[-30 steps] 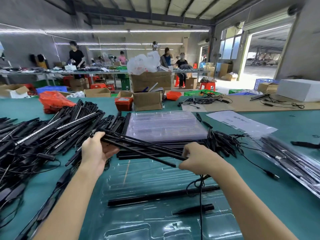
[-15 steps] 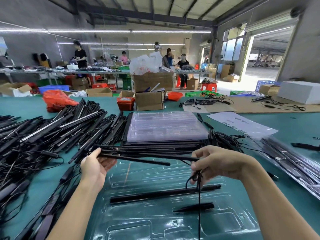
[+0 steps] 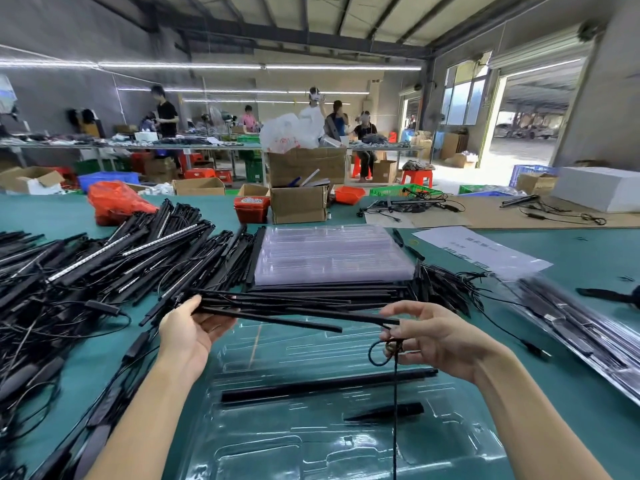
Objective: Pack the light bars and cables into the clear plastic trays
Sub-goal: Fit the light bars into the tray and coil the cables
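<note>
1. Our left hand (image 3: 188, 336) grips one end of a bundle of bars (image 3: 277, 308); their long axis runs across us, left to right.
2. Our right hand (image 3: 433, 337) pinches a cable (image 3: 394, 393) at the bars' far end; the other fingers are loosely spread.
3. The tray (image 3: 311, 445) lies directly below both hands, one bar already seated parallel. We judge the left hand must lower.
4. The sheet's (image 3: 478, 251) writing is unreadable.

Open tray (image 3: 311, 441) slots lie free; bar pile (image 3: 104, 271) crowds the left.
</note>
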The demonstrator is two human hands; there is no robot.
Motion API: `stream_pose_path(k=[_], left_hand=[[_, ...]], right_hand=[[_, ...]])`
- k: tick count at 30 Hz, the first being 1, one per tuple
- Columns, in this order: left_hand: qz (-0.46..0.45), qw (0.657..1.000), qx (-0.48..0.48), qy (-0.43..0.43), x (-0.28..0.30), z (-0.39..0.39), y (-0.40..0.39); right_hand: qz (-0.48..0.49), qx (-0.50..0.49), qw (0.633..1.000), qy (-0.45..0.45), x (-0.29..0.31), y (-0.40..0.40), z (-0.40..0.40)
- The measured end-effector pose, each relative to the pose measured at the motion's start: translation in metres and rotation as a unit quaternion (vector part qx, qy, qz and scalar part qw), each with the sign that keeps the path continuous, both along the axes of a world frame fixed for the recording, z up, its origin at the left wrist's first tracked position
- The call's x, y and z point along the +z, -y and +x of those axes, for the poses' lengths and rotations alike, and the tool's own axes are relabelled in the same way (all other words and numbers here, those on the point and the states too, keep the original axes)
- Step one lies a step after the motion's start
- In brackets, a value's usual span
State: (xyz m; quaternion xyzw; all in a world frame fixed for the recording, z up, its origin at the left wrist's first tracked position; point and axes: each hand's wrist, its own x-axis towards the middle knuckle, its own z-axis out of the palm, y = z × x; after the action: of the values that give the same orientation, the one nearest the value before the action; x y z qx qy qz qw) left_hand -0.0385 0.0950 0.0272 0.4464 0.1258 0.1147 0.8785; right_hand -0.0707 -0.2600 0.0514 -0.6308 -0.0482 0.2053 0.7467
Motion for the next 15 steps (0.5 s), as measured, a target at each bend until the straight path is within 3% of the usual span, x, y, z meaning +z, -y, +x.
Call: stream_pose_path(k=[8, 15], left_hand=[[0.028, 1.000, -0.005, 0.002, 0.001, 0.000, 0.010], [0.079, 0.997, 0.003, -0.024, -0.005, 0.001, 0.004]], right_hand=[[0.065, -0.042, 0.996, 0.037, 0.004, 0.003, 0.001], [-0.150, 0.024, 0.977, 0.148, 0.036, 0.017, -0.004]])
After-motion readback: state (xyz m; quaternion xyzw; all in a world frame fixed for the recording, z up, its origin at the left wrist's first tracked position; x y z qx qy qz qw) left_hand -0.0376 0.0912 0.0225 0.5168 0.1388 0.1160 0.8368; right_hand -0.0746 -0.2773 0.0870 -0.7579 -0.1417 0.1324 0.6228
